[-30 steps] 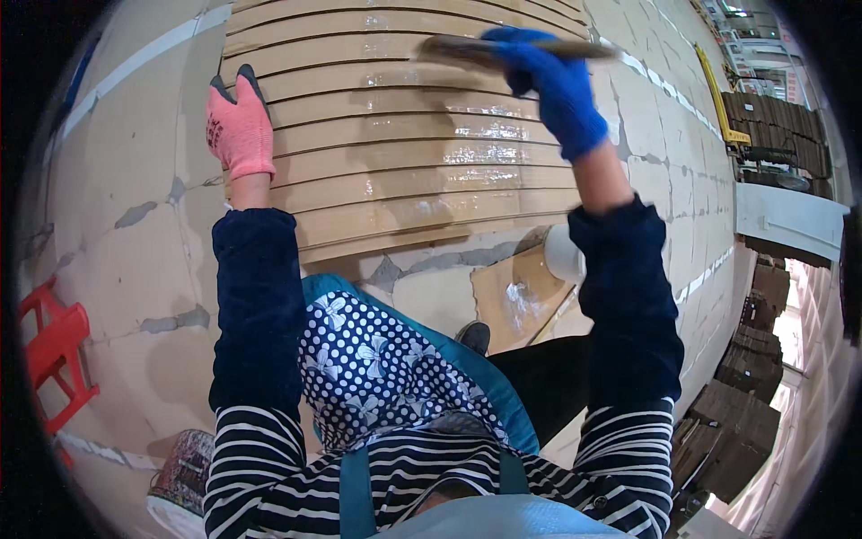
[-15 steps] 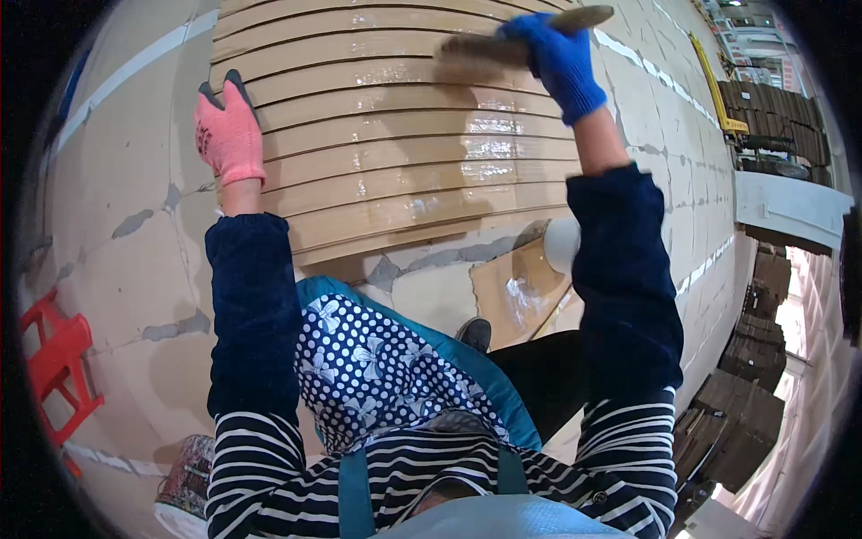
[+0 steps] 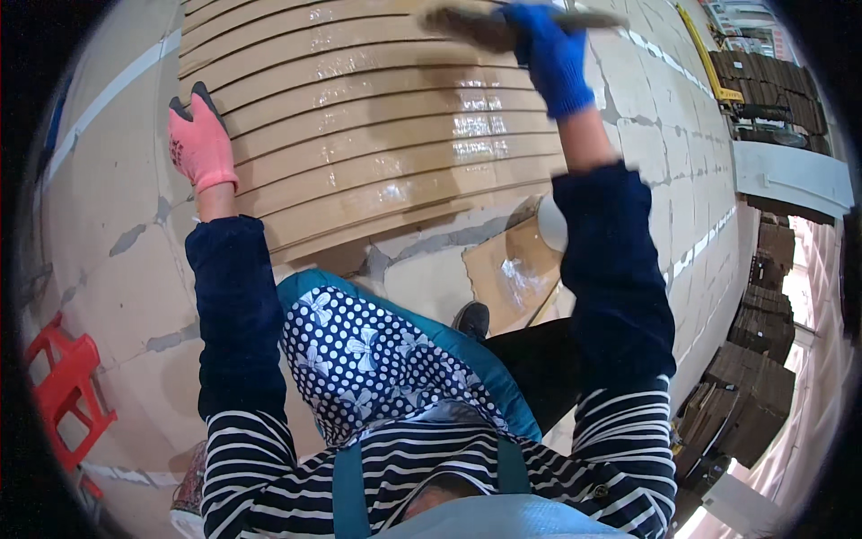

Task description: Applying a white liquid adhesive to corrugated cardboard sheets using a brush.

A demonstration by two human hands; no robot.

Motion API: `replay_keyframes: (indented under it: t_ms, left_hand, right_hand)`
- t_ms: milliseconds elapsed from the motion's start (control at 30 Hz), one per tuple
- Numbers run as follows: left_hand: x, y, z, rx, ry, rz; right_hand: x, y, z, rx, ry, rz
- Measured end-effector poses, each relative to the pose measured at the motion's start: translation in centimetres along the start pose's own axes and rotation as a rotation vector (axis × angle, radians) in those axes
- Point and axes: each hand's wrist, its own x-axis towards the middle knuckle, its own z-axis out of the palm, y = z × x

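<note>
Overlapping brown cardboard sheets (image 3: 332,166) lie fanned out before me in long strips, with glossy, wet-looking patches on them. My right hand (image 3: 558,67), in a blue knitted glove, is closed round a brush (image 3: 462,27) above the far right part of the sheets. Motion blurs the brush; its broad dark end points left and its handle sticks out to the right. Against the left edge of the sheets rests my left hand (image 3: 202,144), in a pink glove with dark fingertips, its visible fingers apart.
Below the sheets at the right, a loose cardboard piece (image 3: 512,274) lies on the cracked floor beside a round white object (image 3: 552,223). A red plastic stool (image 3: 72,386) is at the far left. Stacks of cardboard (image 3: 750,395) line the right side, near a yellow metal bar (image 3: 705,54).
The brush in my right hand has swept slightly farther away over the sheets. My left hand stays at their left edge, while the whole view has shifted a little.
</note>
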Motion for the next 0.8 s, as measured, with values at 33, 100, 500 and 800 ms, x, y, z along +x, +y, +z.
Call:
replay_keyframes:
  t_ms: [33,100,500,800]
  left_hand:
    - [-0.2,0.0,0.3,-0.002,0.0,0.013]
    - [-0.7,0.7,1.3,-0.032,-0.017,0.027]
    - [-0.2,0.1,0.5,-0.052,-0.037,0.0]
    - [0.3,-0.4,0.3,-0.009,-0.038,-0.036]
  right_hand:
    - [0.8,-1.8,0.9,-0.096,0.038,0.198]
    - [1.1,2.8,-0.4,-0.004,0.02,0.043]
    - [-12.5,2.5,-1.7,0.087,0.123,0.221]
    - [-17.9,2.3,1.7,-0.095,0.1,-0.016]
